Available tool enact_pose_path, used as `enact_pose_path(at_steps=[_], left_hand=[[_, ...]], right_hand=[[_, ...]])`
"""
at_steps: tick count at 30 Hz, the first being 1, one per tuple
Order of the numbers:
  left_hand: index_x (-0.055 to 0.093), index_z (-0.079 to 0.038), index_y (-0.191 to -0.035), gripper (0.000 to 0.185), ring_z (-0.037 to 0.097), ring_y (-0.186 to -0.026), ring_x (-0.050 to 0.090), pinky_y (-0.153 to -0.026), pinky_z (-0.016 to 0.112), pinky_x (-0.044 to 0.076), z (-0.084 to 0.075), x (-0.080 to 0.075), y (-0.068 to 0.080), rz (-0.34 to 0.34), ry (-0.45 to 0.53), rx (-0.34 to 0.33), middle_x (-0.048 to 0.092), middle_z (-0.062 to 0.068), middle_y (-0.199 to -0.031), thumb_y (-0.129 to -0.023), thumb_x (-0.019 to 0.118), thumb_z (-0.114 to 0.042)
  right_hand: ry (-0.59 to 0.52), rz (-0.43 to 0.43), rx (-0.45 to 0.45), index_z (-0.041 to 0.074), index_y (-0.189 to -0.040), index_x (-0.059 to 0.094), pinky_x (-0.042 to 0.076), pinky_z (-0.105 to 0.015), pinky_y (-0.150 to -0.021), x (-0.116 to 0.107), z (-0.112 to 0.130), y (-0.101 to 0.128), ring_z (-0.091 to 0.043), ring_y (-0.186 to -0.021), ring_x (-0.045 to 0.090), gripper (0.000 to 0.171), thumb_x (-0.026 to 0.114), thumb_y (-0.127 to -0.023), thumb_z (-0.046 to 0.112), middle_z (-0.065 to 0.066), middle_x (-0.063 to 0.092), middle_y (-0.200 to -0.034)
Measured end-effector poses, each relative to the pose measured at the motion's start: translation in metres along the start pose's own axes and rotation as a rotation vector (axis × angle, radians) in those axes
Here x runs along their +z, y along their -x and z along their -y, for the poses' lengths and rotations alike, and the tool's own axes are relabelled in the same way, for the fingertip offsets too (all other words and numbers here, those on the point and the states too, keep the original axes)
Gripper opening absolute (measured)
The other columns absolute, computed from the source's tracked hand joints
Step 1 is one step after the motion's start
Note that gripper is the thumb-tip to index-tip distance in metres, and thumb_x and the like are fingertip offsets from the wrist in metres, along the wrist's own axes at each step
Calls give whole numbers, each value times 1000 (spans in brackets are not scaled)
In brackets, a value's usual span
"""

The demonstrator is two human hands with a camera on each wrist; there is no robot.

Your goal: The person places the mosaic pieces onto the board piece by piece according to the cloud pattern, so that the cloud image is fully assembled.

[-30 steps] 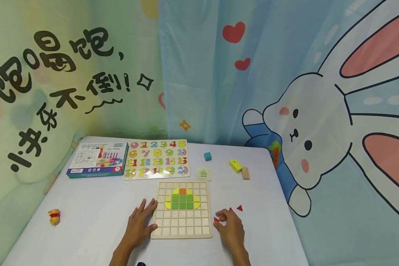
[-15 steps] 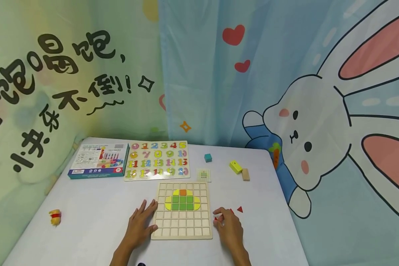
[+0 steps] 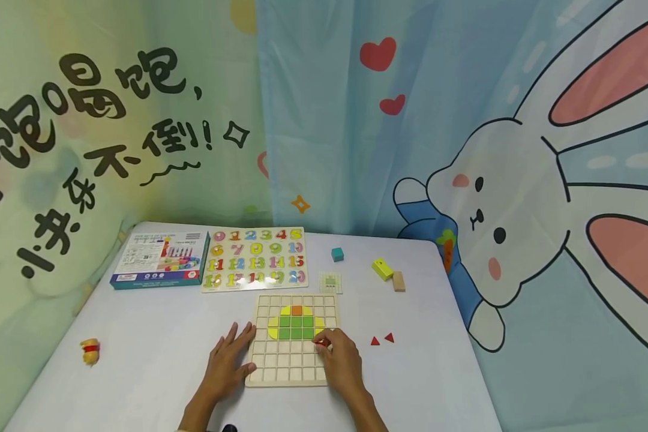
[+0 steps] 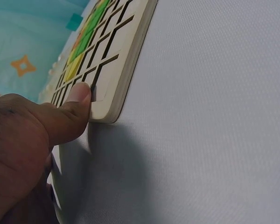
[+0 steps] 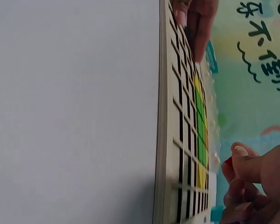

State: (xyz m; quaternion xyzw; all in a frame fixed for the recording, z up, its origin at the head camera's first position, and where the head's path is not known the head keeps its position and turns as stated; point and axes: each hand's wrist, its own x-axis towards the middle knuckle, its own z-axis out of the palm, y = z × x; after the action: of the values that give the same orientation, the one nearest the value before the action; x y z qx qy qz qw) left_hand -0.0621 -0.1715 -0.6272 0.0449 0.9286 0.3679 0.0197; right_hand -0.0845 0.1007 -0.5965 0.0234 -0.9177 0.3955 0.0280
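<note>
A square wooden grid board (image 3: 285,363) lies on the table, with green, yellow and orange pieces (image 3: 296,327) set into its upper cells. My left hand (image 3: 227,365) rests along the board's left edge, fingers extended; in the left wrist view its thumb (image 4: 79,93) lies on the frame near a corner. Over the right half of the board, just below the green and yellow pieces, my right hand (image 3: 344,363) pinches a small red triangle (image 3: 320,343) between thumb and fingers. Most of that triangle is hidden; a red sliver (image 5: 228,162) shows in the right wrist view.
Two red triangles (image 3: 375,341) lie right of the board. Behind it are a small pattern card (image 3: 330,283), a number board (image 3: 256,256) and a box (image 3: 159,259). Teal (image 3: 337,254), yellow (image 3: 381,269) and wooden blocks (image 3: 399,281) sit at the back right; a yellow-red figure (image 3: 90,351) stands left.
My right hand has picked up a red triangle from the table beside the board and moved left with it, over the board. The left hand has stayed in place.
</note>
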Motion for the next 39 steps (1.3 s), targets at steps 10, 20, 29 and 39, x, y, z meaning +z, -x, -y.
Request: enact_pose_path(at_steps=[10, 20, 29, 39], left_hand=[[49, -13, -159, 85, 47, -161, 26, -128, 73, 19, 2, 2, 0, 10, -30, -20, 42, 10, -169, -83, 87, -10], [48, -14, -160, 86, 46, -162, 23, -128, 73, 17, 1, 3, 0, 28, -4, -36, 40, 8, -170, -83, 86, -11], [50, -11, -158, 84, 48, -161, 26, -127, 74, 19, 0, 1, -1, -2, -5, -6, 43, 12, -169, -83, 86, -9], [49, -12, -159, 84, 47, -162, 25, -128, 73, 18, 1, 3, 0, 11, -6, -21, 42, 10, -169, -83, 86, -10]], right_hand=[[-64, 65, -48, 23, -84, 75, 50, -25, -66, 39, 27, -15, -7, -79, 67, 15, 89, -83, 17, 12, 75, -82], [60, 74, -78, 22, -78, 72, 45, -22, -60, 60, 33, -32, 3, -64, 55, 22, 93, -78, 15, 16, 65, -69], [181, 104, -122, 23, -71, 78, 43, -26, -57, 55, 38, -34, -3, -66, 57, 19, 97, -72, 23, 15, 67, -65], [104, 62, -53, 22, -66, 72, 41, -27, -55, 53, 39, -22, -3, -60, 56, 27, 98, -70, 19, 15, 64, -59]])
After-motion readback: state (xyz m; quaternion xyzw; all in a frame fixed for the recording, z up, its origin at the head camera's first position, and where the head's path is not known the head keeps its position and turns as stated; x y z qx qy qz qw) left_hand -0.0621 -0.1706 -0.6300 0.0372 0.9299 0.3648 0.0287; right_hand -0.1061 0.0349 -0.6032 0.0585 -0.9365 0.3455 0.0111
